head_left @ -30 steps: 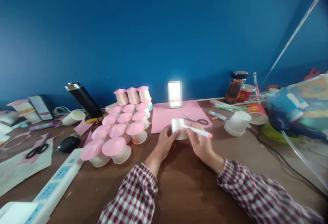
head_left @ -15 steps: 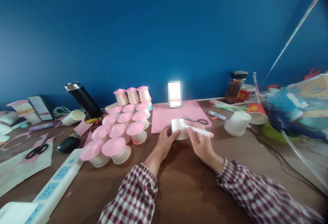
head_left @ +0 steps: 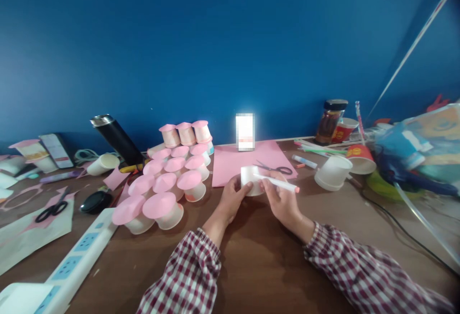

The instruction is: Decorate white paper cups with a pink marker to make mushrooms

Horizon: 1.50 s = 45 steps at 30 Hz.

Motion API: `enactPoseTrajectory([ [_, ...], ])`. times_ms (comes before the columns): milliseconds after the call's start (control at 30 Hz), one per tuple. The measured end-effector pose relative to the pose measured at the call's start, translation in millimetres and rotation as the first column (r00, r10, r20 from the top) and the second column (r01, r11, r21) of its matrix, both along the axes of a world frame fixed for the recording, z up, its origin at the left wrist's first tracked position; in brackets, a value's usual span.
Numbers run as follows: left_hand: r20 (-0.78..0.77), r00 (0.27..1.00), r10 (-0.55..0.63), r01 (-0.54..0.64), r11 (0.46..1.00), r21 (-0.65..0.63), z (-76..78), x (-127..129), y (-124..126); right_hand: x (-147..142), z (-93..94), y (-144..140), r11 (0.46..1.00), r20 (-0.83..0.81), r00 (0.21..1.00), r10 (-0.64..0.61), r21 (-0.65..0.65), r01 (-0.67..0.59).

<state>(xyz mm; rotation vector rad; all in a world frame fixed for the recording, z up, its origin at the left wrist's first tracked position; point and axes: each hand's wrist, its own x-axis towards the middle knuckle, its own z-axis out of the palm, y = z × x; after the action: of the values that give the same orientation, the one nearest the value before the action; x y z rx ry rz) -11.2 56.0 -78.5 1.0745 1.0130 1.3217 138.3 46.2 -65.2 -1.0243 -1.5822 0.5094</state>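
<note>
I see a deep blue painted wall (head_left: 215, 41) filling the upper view, shading darker toward its corners. Below it runs a brown wooden tabletop (head_left: 262, 261), lit evenly, its far edge meeting the wall.
</note>
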Motion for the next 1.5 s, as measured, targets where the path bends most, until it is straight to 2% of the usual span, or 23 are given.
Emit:
enactPoseTrajectory([
  [500, 0.008, 1.000, -0.014, 0.014, 1.000, 0.000, -0.2, -0.3, -0.6, -0.6, 3.2, -0.2, 1.000, 0.014, 1.000, 0.002, 0.004, -0.002],
  [1067, 0.028, 1.000, -0.006, 0.006, 1.000, -0.001, -3.5, -1.8, 1.6, -0.6, 10.3, -1.7, 0.998, 0.103, 0.994, -0.017, 0.058, 0.011],
  [1500, 0.024, 0.999, -0.022, 0.022, 1.000, -0.001, 2.4, -1.8, -1.7, -0.2, 2.5, -0.7, 1.000, -0.034, 0.999, 0.017, 0.011, -0.016],
])
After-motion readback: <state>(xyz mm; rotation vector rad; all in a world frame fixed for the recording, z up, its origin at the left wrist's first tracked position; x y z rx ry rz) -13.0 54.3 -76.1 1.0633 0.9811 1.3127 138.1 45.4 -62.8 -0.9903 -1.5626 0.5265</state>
